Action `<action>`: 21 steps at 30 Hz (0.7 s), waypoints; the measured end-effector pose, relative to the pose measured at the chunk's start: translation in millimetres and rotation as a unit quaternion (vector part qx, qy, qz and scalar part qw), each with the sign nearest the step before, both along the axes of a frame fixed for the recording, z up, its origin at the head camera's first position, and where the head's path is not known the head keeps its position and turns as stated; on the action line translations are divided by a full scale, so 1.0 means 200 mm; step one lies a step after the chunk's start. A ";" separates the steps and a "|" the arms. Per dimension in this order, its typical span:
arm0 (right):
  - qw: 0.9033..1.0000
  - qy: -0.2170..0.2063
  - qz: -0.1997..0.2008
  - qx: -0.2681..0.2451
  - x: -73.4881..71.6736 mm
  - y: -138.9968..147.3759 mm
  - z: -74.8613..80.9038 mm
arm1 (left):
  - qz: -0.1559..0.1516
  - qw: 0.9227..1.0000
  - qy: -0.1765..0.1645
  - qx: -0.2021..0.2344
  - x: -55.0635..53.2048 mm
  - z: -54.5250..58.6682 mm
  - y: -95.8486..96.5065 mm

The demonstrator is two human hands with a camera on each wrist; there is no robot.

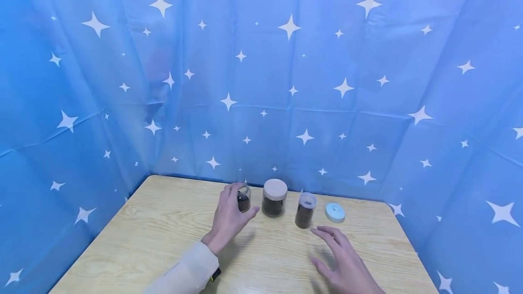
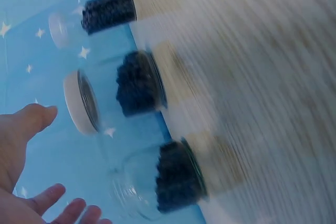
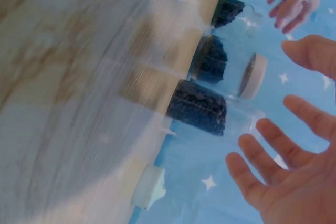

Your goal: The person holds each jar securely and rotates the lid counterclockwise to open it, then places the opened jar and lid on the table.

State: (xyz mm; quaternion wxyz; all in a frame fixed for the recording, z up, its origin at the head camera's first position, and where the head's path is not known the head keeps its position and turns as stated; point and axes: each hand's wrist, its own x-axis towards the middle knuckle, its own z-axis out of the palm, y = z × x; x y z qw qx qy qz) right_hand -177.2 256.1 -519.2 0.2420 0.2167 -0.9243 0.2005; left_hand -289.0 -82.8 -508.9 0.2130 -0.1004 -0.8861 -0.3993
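Table (image 1: 180,239) lies before you. Your left hand (image 1: 229,216) and right hand (image 1: 342,260) each show a spread grip, pinching nothing. A sideways brush of the left could topple the lidless left jar (image 1: 244,199), spilling its dark contents (image 2: 178,179). It stands beside that hand, the slim jar (image 1: 305,212) near your right; both upright, long axes vertical, tops up.

Blue, white, black, pale tan

White four-pointed stars (image 1: 289,26) dot the blue fabric curtain (image 1: 265,71); tan grain streaks the pale wooden counter (image 1: 175,221). Black contents (image 1: 304,218) show through the clear left jar (image 1: 244,199), the clear, wide middle jar (image 1: 273,207) and the clear, slim right jar (image 1: 305,212). The round middle lid (image 1: 275,188) is pinkish white, the round loose lid (image 1: 335,212) light blue.
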 end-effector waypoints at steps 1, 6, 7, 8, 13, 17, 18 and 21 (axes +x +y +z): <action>1.000 0.002 0.001 0.001 0.00 0.00 0.01 | -0.005 1.000 0.010 -0.005 0.00 0.00 0.02; 1.000 0.016 0.007 0.000 -0.01 -0.03 0.03 | -0.025 0.999 0.034 -0.018 -0.01 0.02 0.13; 1.000 0.020 0.010 -0.002 -0.01 -0.04 0.03 | -0.029 0.999 0.032 -0.017 -0.01 0.02 0.15; 1.000 0.026 0.013 -0.003 -0.01 -0.05 0.04 | -0.033 0.999 0.029 -0.016 -0.01 0.02 0.17; 0.998 0.049 0.026 -0.005 -0.02 -0.09 0.04 | -0.041 0.999 0.006 -0.007 -0.03 0.01 0.24; 0.998 0.051 0.024 -0.012 -0.01 -0.12 0.05 | -0.041 0.999 -0.007 0.001 -0.06 -0.02 0.28; 0.998 0.051 0.023 -0.013 -0.01 -0.12 0.05 | -0.041 0.999 -0.011 0.002 -0.07 -0.03 0.29; 0.999 0.047 0.019 -0.019 -0.01 -0.14 0.07 | -0.043 0.999 -0.020 0.012 -0.10 -0.04 0.31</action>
